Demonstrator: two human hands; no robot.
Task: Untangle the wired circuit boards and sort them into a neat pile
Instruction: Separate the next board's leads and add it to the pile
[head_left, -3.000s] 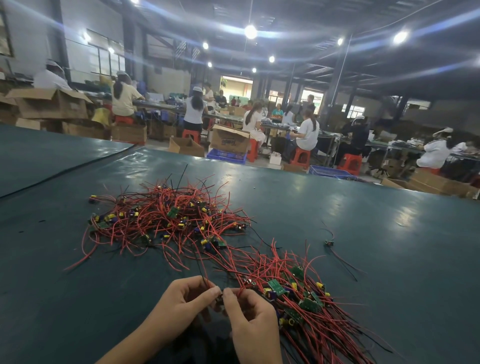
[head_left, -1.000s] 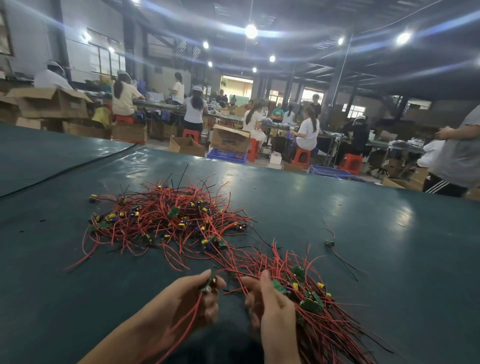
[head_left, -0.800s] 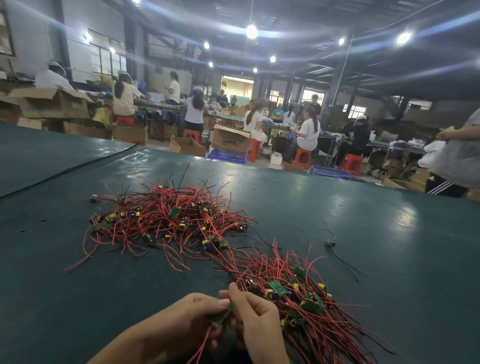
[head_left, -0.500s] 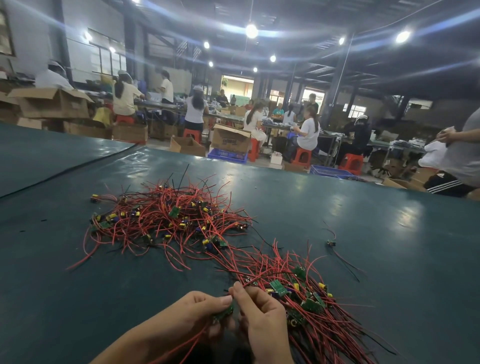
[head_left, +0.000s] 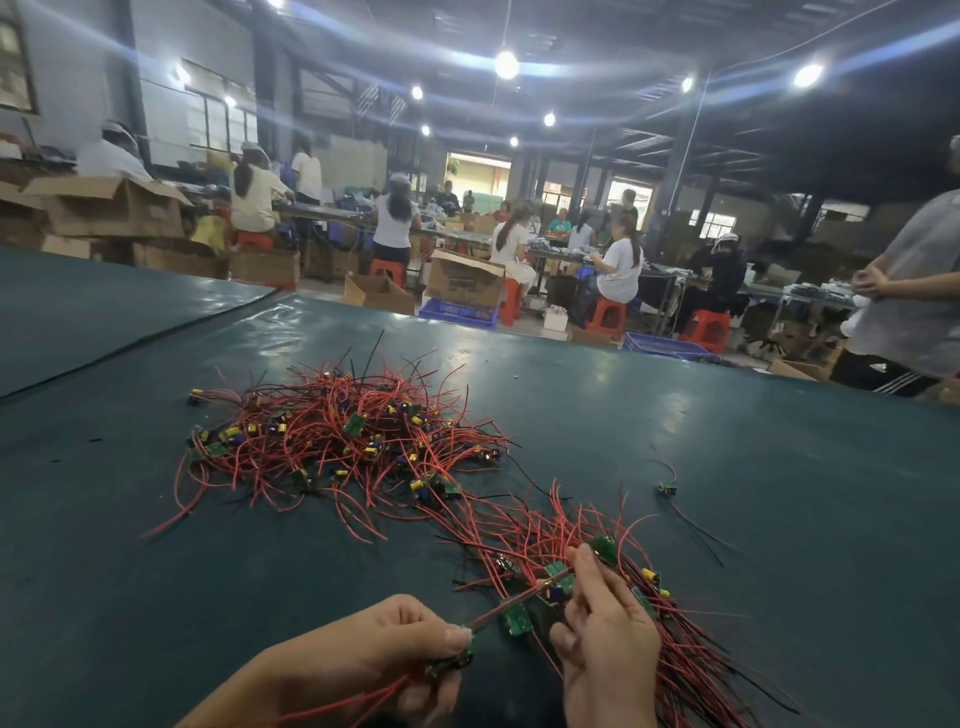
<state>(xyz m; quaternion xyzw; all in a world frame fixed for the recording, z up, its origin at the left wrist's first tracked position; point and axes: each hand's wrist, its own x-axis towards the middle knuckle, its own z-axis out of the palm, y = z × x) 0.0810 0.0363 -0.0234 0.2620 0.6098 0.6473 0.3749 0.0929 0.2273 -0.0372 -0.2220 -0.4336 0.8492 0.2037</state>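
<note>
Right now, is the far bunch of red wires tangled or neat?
Tangled. The far bunch sprawls on the green table, red wires crossing every way, small boards scattered through it.

Two heaps of red-wired green circuit boards lie there, a far heap and a near heap, plus one stray wired piece.

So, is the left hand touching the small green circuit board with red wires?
Touching. The head view shows the left hand pinching the small green circuit board between thumb and fingers.
</note>
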